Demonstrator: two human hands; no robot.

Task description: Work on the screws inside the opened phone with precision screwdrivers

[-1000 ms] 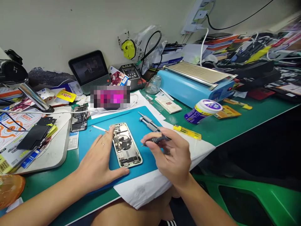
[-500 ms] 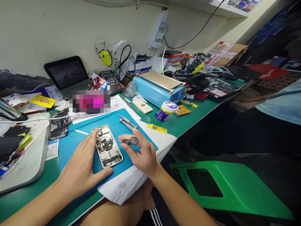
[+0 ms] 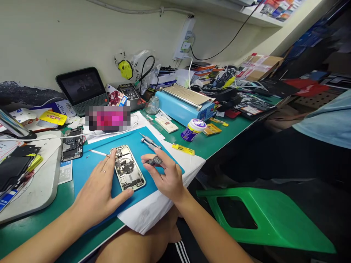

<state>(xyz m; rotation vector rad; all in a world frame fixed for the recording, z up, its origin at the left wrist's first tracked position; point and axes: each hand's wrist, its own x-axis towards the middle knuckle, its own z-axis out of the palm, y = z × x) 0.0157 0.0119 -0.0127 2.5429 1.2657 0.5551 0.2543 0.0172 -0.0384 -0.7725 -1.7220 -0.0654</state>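
An opened phone (image 3: 127, 167) with its insides exposed lies on a blue work mat (image 3: 142, 142). My left hand (image 3: 100, 190) rests flat on the mat, fingers spread along the phone's left edge and thumb by its lower end. My right hand (image 3: 166, 177) is just right of the phone, fingers closed round a small dark screwdriver (image 3: 154, 160). Two more grey screwdrivers (image 3: 149, 141) lie on the mat behind my right hand. A thin white tool (image 3: 98, 153) lies past my left fingertips.
A second opened phone (image 3: 71, 144), a small screen (image 3: 82, 87), a blue machine (image 3: 186, 102), a white jar (image 3: 193, 129) and a yellow tool (image 3: 183, 148) stand around the green bench (image 3: 219, 140). A green stool (image 3: 263, 219) sits right. Another person's blue sleeve (image 3: 326, 124) shows far right.
The view has swung right and up since a second ago. My right hand turned the screwdriver from pointing at the phone to end-on toward me. My left hand stayed on the phone.
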